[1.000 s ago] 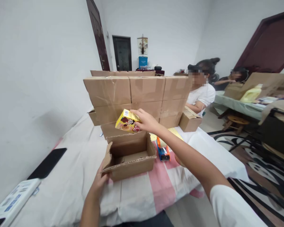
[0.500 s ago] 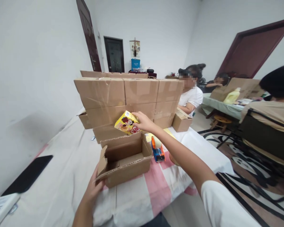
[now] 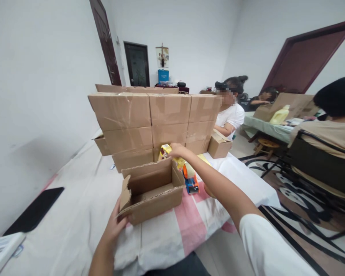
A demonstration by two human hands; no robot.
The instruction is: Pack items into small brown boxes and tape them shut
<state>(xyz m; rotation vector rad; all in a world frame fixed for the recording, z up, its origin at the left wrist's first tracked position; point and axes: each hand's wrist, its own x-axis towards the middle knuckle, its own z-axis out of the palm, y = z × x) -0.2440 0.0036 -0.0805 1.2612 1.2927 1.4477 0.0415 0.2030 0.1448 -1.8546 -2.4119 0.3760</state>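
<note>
An open cardboard box (image 3: 158, 209) stands before me at the table's near edge, its inside bare where I can see it. My left hand (image 3: 118, 221) is closed on its near left corner, by the flap. Beyond the far rim, my right hand (image 3: 176, 150) grips a small yellow printed snack box (image 3: 164, 150). The snack box is partly hidden by the fingers and the cardboard rim. Just right of the open box lies a blue and orange tape dispenser (image 3: 192, 185).
A wall of stacked cartons (image 3: 126, 115) rises behind the open box. A smaller carton (image 3: 219, 145) stands at its right end. On the left lies a black flat pad (image 3: 34, 211). One person (image 3: 231, 115) sits behind the cartons; others sit at another table (image 3: 255, 124).
My right hand has brought the snack box down and to the right, behind the open box, and turned it. My left hand stays on the open box.
</note>
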